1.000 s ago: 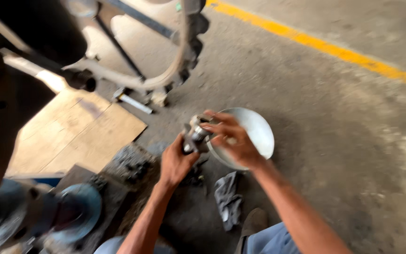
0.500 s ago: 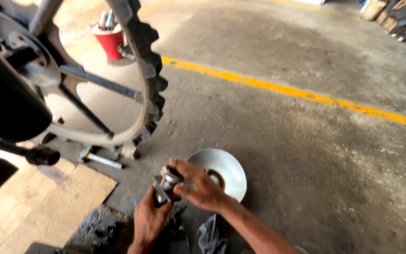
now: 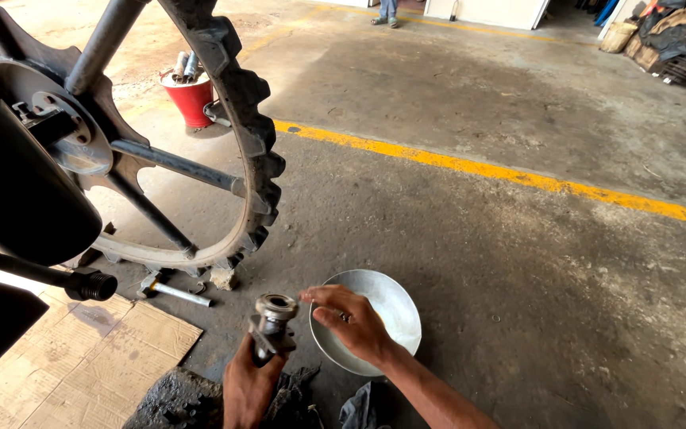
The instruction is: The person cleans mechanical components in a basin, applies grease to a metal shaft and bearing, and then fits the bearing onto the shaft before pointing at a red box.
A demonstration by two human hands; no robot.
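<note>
The left hand (image 3: 248, 388) grips the metal cylindrical part (image 3: 273, 326) upright, fingers wrapped around its lower body. The right hand (image 3: 355, 324), fingers loosely spread, hovers at its 3 o'clock, above the metal bowl (image 3: 395, 306). The part appears heavy, rigid, possibly greasy; grip the lower body.

A big lugged wheel (image 3: 224, 143) with steel spokes stands at the left on the concrete floor (image 3: 478, 262). Behind it, farther off, sits a red bucket (image 3: 188, 99) with tools in it. A yellow line (image 3: 502, 171) crosses the floor from left to right. Flattened cardboard (image 3: 81, 357) lies near left, and a metal tool (image 3: 172, 291) lies just beyond its far edge, under the wheel.
</note>
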